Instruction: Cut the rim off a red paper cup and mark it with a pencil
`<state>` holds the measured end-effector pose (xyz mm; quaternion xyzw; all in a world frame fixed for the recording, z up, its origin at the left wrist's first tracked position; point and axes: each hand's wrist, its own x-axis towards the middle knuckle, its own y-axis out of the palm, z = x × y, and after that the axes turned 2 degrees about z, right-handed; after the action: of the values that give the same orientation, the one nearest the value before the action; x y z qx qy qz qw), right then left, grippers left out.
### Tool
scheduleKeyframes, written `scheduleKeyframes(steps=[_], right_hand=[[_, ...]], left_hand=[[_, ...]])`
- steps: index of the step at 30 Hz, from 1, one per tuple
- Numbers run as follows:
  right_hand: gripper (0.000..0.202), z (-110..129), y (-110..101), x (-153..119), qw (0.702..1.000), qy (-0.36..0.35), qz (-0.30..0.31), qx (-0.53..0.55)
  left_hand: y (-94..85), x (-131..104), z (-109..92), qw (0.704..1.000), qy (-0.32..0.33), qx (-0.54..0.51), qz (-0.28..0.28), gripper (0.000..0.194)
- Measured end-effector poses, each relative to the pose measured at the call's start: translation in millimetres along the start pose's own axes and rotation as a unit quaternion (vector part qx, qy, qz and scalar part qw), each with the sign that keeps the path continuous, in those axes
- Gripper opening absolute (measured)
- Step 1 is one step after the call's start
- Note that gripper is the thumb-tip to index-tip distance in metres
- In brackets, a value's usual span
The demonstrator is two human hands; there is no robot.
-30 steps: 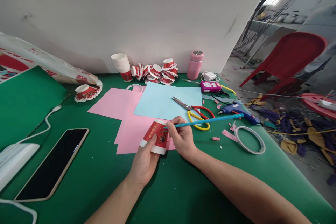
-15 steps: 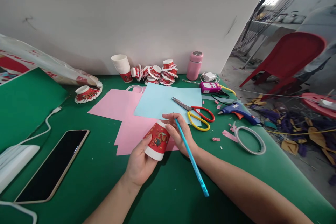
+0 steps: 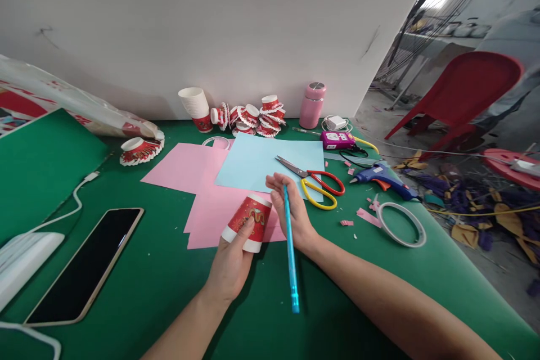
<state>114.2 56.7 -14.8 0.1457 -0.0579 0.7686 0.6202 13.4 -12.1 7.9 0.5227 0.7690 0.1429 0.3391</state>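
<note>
Head camera: my left hand grips a red-and-white paper cup, thumb pressed on its printed side, holding it tilted above the bench at the near edge of the pink sheets. My right hand is half open, a blue pencil lodged against the thumb, its far end hidden in my fingers and apart from the cup. I take this as a pause in handling the cup with the pencil; another mark would call for bringing the point round to the cup without squeezing it. Beyond lie scissors on a blue sheet, with a glue gun to the right. Fringed cups sit along the pale wall; off to the right, a red chair stands above a littered floor.
</note>
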Motion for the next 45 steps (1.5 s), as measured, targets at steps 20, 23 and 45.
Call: scheduleKeyframes(steps=[20, 23, 45], right_hand=[[0.018, 22.1, 5.2, -5.5, 0.998, 0.002, 0.063, -0.002], [0.017, 20.2, 5.4, -5.8, 0.998, -0.002, 0.064, -0.029], [0.017, 15.7, 7.7, -8.8, 0.995, 0.002, 0.058, -0.084]], left_hand=[[-4.5, 3.3, 8.4, 0.997, 0.026, 0.046, 0.062, 0.032], [-4.3, 3.1, 8.6, 0.996, 0.029, 0.045, 0.064, 0.033], [-8.6, 4.6, 12.8, 0.994, 0.022, 0.073, 0.074, 0.035]])
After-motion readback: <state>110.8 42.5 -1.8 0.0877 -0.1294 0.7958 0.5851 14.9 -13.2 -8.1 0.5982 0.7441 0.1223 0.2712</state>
